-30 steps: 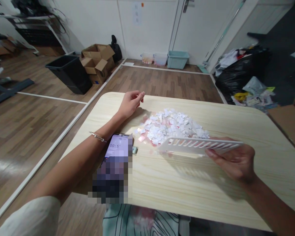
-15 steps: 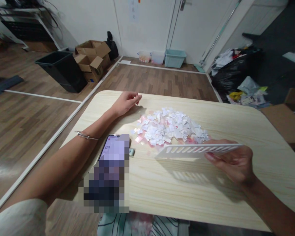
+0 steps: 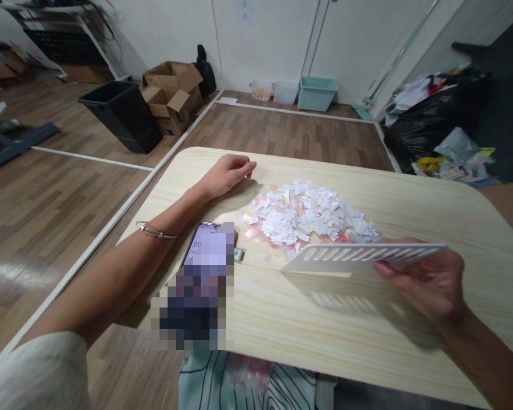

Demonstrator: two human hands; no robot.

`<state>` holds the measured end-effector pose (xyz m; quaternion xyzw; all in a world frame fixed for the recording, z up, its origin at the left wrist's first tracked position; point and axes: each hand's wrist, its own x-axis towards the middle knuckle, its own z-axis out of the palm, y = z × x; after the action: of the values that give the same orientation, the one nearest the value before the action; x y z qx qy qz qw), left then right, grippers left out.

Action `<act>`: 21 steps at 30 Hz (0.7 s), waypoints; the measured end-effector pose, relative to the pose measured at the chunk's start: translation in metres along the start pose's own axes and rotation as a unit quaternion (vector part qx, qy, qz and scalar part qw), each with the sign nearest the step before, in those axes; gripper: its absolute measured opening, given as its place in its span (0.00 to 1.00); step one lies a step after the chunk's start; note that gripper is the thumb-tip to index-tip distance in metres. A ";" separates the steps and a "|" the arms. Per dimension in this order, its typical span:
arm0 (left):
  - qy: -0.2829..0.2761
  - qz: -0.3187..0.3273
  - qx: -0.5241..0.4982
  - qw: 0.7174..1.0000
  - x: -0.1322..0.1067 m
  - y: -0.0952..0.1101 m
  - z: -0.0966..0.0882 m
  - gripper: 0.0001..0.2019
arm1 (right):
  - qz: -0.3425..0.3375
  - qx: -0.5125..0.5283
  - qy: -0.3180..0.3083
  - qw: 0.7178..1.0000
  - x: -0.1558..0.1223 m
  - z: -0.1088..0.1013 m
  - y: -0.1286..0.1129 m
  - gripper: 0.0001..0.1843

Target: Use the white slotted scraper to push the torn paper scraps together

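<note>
My right hand [image 3: 436, 285] grips a thin white slotted plate [image 3: 325, 265], thumb on the near side and the other fingers mostly hidden behind it. The plate is tilted just above the table, its left end by the near edge of a heap of small white paper pieces [image 3: 308, 212]. Pinkish bits show under and around this heap. My left hand [image 3: 229, 173] rests near the table's far left edge, fingers curled in and thumb against them; nothing shows in it. A phone [image 3: 205, 245], partly blurred out, lies by my left forearm with a small pale object [image 3: 239, 254] beside it.
The pale wooden table [image 3: 410, 210] has rounded corners. On the floor beyond stand a black bin [image 3: 123, 117], cardboard boxes [image 3: 173, 94] and a light-blue tub [image 3: 317, 94]. Black bags [image 3: 431, 119] are piled at the right. Striped cloth [image 3: 209, 381] hangs below the near edge.
The whole view has shifted slightly right and up. My left fingers look a little more curled. My right hand keeps its hold on the slotted plate, and the paper heap looks unchanged.
</note>
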<state>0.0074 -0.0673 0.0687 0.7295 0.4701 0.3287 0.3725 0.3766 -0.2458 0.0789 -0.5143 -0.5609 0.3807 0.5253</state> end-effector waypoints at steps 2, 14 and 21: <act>-0.021 -0.011 0.018 1.000 -0.015 0.004 -0.008 0.22 | -0.010 0.002 -0.028 1.000 -0.002 -0.003 0.002 0.16; -0.350 -0.070 0.306 0.883 -0.090 0.080 -0.052 0.39 | 0.002 0.058 -0.036 0.998 0.002 0.000 0.002 0.19; -0.375 -0.002 0.340 0.862 -0.103 0.083 -0.032 0.48 | 0.002 0.049 -0.017 0.999 0.004 0.000 0.003 0.17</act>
<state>-0.0176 -0.1793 0.1421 0.8781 0.3787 -0.1510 0.2504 0.3778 -0.2412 0.0765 -0.4822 -0.5495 0.4175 0.5396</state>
